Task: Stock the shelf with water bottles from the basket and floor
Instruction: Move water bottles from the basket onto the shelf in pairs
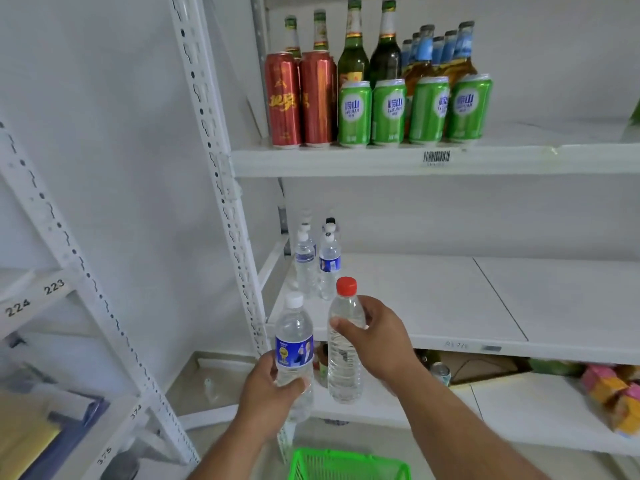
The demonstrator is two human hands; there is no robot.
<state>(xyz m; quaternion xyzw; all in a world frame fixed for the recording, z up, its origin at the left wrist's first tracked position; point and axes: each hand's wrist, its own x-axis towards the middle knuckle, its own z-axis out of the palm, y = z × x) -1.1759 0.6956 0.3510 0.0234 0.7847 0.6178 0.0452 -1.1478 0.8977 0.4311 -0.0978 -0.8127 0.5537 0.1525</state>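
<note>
Left hand (pixel 268 389): clamped on the lower body of a white-capped water bottle (pixel 294 348) with a blue label, lower centre of frame.
Right hand (pixel 375 336): wrapped around a red-capped water bottle (pixel 344 344), just right of it.
Middle shelf (pixel 450 306): shelved water bottles (pixel 317 268) at its left end.
Green basket (pixel 346 465): bottom centre.

Both arms reach forward — left hand (pixel 268 386) and right hand (pixel 375 336) with fingers curled.

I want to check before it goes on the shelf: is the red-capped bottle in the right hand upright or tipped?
Upright. The red-capped bottle has its cap on top and its base straight below, gripped by the right hand.
</note>
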